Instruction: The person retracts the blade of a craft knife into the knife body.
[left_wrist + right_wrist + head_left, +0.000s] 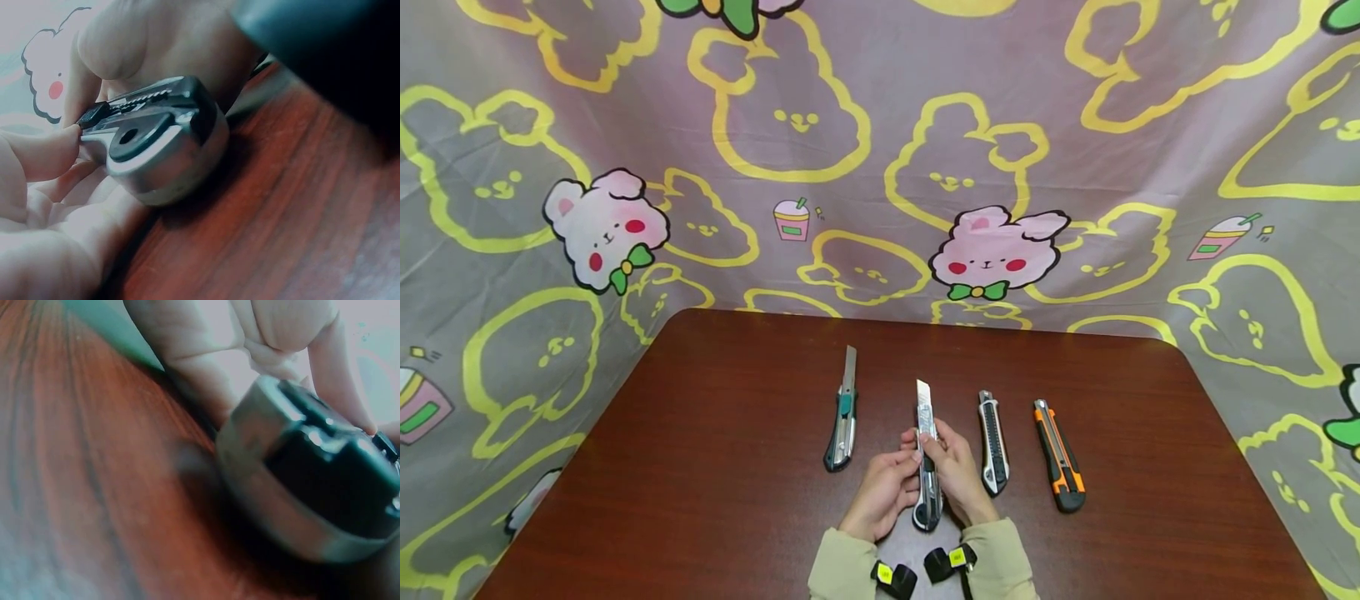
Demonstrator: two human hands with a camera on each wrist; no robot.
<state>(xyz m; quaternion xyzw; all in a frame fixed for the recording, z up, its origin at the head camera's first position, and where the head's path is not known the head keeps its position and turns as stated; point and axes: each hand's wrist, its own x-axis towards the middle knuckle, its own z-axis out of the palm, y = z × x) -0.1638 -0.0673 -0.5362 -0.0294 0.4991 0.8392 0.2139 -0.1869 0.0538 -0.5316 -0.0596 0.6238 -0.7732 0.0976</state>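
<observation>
Between my two hands a silver-and-black utility knife (928,500) points away from me, its blade (923,389) out at the far end. My left hand (883,492) pinches its left side, the thumb by the black slider (94,115) in the left wrist view. From the other side my right hand (961,475) grips it, thumb across the top of the body. The knife's rounded butt (331,481) sits low over the table in the right wrist view. Most of my fingers underneath are hidden by the knife.
On the brown table (700,500), a green-and-black utility knife (842,425) with its blade out lies to the left. A grey-and-black one (993,446) and an orange-and-black one (1059,458) lie to the right. A patterned cloth (865,250) hangs behind the table.
</observation>
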